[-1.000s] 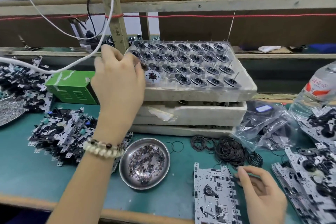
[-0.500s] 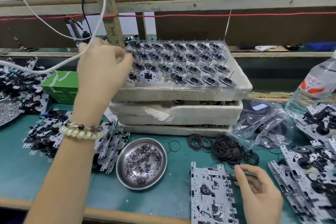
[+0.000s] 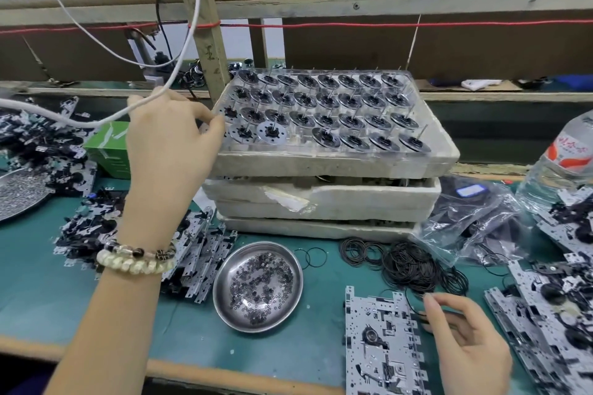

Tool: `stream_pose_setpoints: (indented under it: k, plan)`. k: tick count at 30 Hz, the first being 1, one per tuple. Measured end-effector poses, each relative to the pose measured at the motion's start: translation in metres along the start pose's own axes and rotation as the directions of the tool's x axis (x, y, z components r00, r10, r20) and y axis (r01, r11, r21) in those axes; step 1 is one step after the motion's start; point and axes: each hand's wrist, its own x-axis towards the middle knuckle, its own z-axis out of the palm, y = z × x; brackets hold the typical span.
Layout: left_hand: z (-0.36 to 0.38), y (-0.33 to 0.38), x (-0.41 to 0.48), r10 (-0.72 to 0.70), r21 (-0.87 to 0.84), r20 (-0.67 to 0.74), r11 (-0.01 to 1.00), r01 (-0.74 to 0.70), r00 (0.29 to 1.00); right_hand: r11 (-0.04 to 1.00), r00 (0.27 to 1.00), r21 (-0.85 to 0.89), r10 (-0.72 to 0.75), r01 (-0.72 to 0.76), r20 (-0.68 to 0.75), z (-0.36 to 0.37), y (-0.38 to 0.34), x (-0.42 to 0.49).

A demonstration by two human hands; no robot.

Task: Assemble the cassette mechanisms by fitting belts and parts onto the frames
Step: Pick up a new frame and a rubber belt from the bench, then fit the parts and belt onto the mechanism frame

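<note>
We judge this unit is early. The frame point(image 3: 382, 349) lies flat at the bench's near edge with a few small parts fitted, but no flywheel seated and no belt routed on it yet.

Plenty is left, going by the stock:
- A loose heap of belts point(image 3: 409, 263) lies just behind the frame.
- A foam tray point(image 3: 321, 165), nearly full of flywheels point(image 3: 349, 99), tops a stack of similar trays.
- A steel dish point(image 3: 300, 282) of tiny washers sits between the left forearm and the frame.
- One pile of frames point(image 3: 199, 253) is at left and another point(image 3: 545, 324) at right. We cannot tell which pile is finished work.

The left hand point(image 3: 173, 144) reaches up and forward to the tray's near left corner, with its back toward us and a bead bracelet point(image 3: 134, 261) on the wrist. Its thumb tip touches the tray edge just beside the nearest flywheels. The fingers curl away from view, so we cannot tell whether they grip a flywheel. A white cable point(image 3: 96, 119) crosses in front of the knuckles.

The right hand point(image 3: 462, 340) sits low at the frame's right edge. Thumb and forefinger pinch a thin belt point(image 3: 407, 300) whose loop lies over the frame's upper right corner, and the other fingers are loosely curled.

Likely next, we'd say, is seating a flywheel on the frame, then routing the belt.
</note>
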Motion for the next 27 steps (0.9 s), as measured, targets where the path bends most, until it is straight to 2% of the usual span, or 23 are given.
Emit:
stream_pose_setpoints:
  k: [10,18,27]
  plan:
    - [0.006,0.008,-0.011,-0.084,0.071,0.047,0.994,0.08,0.995,1.0,1.0,-0.002,0.004,-0.004,-0.015,0.001,0.001,0.0]
    - [0.01,0.018,-0.01,-0.148,-0.012,-0.016,0.989,0.148,0.989,0.999,1.0,0.014,0.03,-0.03,-0.006,0.001,-0.001,0.002]
    - [0.019,0.022,-0.007,-0.215,-0.052,0.061,0.974,0.218,0.975,0.999,0.999,0.021,0.042,-0.041,-0.018,0.002,-0.005,0.002]
